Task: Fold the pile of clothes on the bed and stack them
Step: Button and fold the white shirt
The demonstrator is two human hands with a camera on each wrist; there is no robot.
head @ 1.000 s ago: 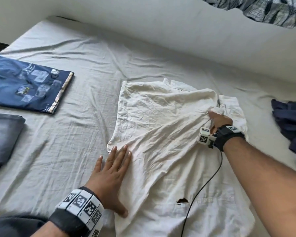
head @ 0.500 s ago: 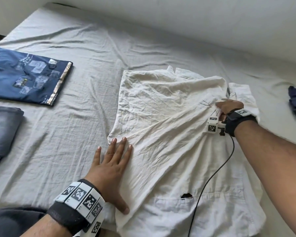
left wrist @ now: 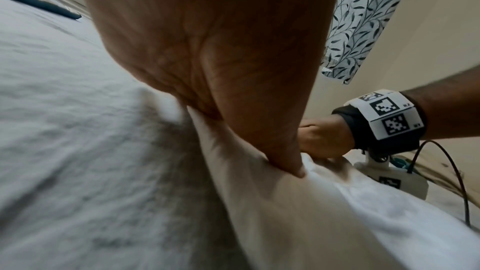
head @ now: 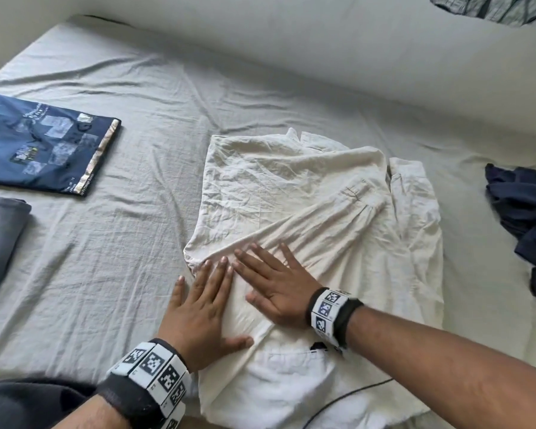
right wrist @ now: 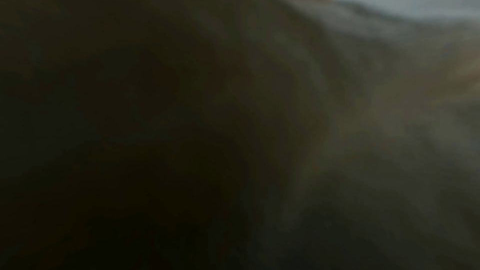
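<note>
A cream white shirt lies spread on the grey bed sheet, its sleeve folded across the body with the cuff at the upper right. My left hand lies flat with straight fingers on the shirt's left edge. My right hand lies flat beside it on the folded sleeve, fingers spread. In the left wrist view my palm presses the white shirt, and my right hand shows behind it. The right wrist view is dark and blurred.
A folded blue printed shirt lies at the left, with folded grey jeans below it. A pile of dark navy clothes sits at the right edge. A white wall runs behind the bed.
My right hand let go of the sleeve cuff at the upper right and moved down left to lie flat beside my left hand. The left hand stayed in place.
</note>
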